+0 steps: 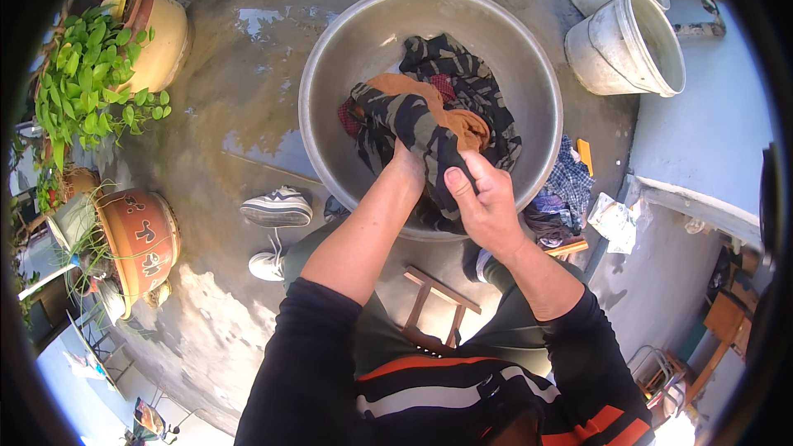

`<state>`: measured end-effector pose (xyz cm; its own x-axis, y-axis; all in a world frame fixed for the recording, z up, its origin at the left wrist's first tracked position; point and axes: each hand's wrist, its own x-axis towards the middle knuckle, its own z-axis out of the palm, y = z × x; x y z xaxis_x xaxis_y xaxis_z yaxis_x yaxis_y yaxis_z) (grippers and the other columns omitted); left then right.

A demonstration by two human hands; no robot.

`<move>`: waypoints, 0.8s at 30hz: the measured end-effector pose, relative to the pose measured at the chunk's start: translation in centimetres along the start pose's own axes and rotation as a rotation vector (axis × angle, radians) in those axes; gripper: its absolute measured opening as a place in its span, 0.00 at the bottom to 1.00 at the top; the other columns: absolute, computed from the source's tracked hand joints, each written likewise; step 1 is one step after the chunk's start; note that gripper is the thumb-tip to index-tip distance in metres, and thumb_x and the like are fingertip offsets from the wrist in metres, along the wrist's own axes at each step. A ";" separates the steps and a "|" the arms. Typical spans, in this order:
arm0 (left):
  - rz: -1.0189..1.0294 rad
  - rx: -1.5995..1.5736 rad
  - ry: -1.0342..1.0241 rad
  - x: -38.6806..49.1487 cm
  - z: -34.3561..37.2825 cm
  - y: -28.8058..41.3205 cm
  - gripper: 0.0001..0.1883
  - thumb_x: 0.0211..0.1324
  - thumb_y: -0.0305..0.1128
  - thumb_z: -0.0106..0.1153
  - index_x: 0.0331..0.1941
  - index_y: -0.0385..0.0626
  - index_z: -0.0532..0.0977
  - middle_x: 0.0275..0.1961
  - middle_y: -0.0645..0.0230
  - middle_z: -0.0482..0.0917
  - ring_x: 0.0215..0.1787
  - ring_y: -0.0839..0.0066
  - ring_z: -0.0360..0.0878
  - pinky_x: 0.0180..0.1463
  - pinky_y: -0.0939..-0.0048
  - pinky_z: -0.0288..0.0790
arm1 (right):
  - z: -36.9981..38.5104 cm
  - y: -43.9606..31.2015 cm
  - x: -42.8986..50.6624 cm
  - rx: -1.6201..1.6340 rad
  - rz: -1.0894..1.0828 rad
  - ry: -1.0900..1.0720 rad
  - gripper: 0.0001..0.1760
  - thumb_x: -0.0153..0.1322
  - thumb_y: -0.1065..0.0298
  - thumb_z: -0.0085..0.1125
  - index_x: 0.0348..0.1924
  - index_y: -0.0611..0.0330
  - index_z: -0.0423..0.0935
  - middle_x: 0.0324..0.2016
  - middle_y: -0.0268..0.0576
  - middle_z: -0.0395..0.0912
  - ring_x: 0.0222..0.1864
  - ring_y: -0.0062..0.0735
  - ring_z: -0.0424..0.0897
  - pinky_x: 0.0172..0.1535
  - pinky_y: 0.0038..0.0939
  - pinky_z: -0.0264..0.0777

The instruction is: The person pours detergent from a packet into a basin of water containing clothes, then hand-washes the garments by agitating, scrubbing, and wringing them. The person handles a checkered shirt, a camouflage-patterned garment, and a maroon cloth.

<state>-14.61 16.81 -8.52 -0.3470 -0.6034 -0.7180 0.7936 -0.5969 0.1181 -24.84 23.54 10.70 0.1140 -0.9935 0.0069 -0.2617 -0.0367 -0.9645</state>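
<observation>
A large metal basin [328, 105] stands before me with a heap of wet-looking cloth in it. Dark camouflage-patterned fabric [412, 114] with a brown-orange lining [403, 85] is raised between my two hands. My right hand [489, 198] pinches its near end, thumb on top. At the left, my left hand [410, 164] goes in beneath a fold of the same garment, which hides its fingers. More camouflage cloth [489, 83] lies against the basin's far side. Patches of red checked cloth [442, 88] show among the folds.
White plastic buckets [610, 52] stand at the far right. Right of the basin, checked clothes [567, 176] are piled near a white plastic packet [612, 222]. Shoes [277, 207] rest on the wet concrete floor [248, 136] at left, beyond them potted plants [139, 232]. A wooden stool [440, 291] shows between my legs.
</observation>
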 end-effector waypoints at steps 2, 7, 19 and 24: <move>0.063 -0.048 -0.065 -3.1 3.4 -1.5 0.19 0.69 0.45 0.43 0.55 0.45 0.70 0.52 0.63 0.77 0.57 0.71 0.74 0.56 0.63 0.71 | 0.2 1.6 0.1 -0.172 -0.055 0.136 0.13 0.74 0.62 0.57 0.36 0.65 0.74 0.23 0.53 0.77 0.27 0.48 0.80 0.32 0.37 0.73; 0.475 0.746 0.358 -10.0 9.8 -6.4 0.27 0.60 0.29 0.46 0.64 0.34 0.62 0.62 0.52 0.72 0.65 0.63 0.68 0.68 0.67 0.59 | -2.7 10.9 5.4 -0.683 0.266 0.310 0.24 0.76 0.46 0.47 0.32 0.60 0.74 0.26 0.60 0.78 0.31 0.63 0.79 0.33 0.53 0.72; 0.486 0.661 0.002 -12.0 8.8 -2.1 0.19 0.65 0.29 0.50 0.58 0.39 0.65 0.52 0.64 0.77 0.53 0.74 0.74 0.57 0.69 0.67 | -8.4 17.4 5.2 -0.067 0.620 0.481 0.27 0.77 0.52 0.47 0.44 0.74 0.78 0.38 0.60 0.82 0.42 0.49 0.80 0.49 0.39 0.70; 0.672 1.038 -0.017 -11.3 5.7 -1.4 0.25 0.62 0.29 0.55 0.61 0.37 0.62 0.51 0.53 0.78 0.49 0.64 0.78 0.55 0.65 0.70 | -9.5 14.2 4.4 -0.255 0.566 0.076 0.35 0.74 0.40 0.51 0.50 0.71 0.76 0.44 0.55 0.80 0.50 0.41 0.78 0.56 0.38 0.67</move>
<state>-14.64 21.41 3.35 -0.0362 -0.9544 -0.2963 0.0477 -0.2978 0.9534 -37.12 17.66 -0.42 -0.1753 -0.8709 -0.4591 -0.4829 0.4824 -0.7308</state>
